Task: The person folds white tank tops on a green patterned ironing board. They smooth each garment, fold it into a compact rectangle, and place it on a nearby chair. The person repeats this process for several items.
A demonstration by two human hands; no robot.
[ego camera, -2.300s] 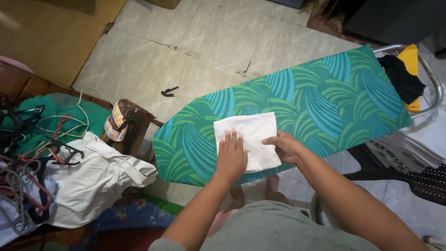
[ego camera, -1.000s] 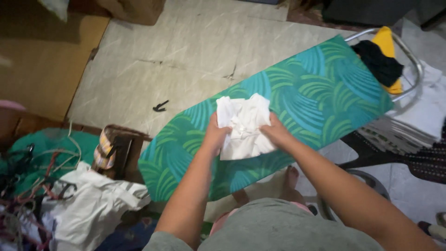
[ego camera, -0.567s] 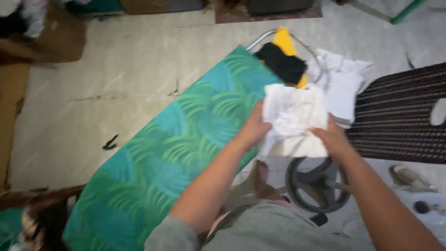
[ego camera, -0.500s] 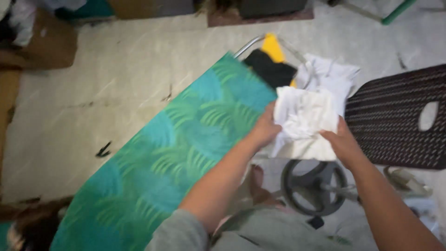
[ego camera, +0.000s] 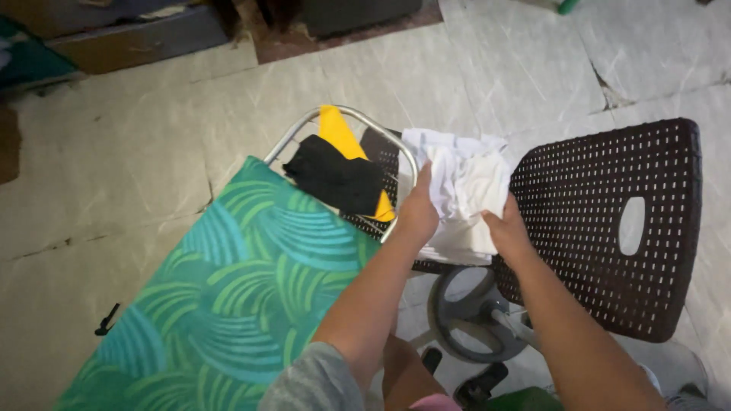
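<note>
Left fingers: curled round the left edge of the folded white cloth, thumb side toward the camera; the left hand holds it.
Right fingers: closed on the cloth's lower right edge; the right hand holds it from below and to the right.
Folded white cloth: between both hands, over a stack of white cloths that lies on the seat of the brown perforated plastic chair. Whether the held cloth already touches the stack cannot be told.
Edges: the cloth's left edge sits just beside the metal rest at the end of the ironing board. The chair's back, with its oval slot, stands to the right of the stack, near the right hand.
Open room: bare chair seat shows between the stack and the chair back; the pale tiled floor lies open beyond the board's left side.
On the metal rest: a black cloth over a yellow cloth, just left of the left hand, apart from it.
Below the hands: a round grey base on the floor.
Against half a second ago: the cloth has gone further right and away from the green leaf-patterned board cover, and now sits over the stack on the chair. Both hands keep the same hold on its two sides. The view is sharper.
</note>
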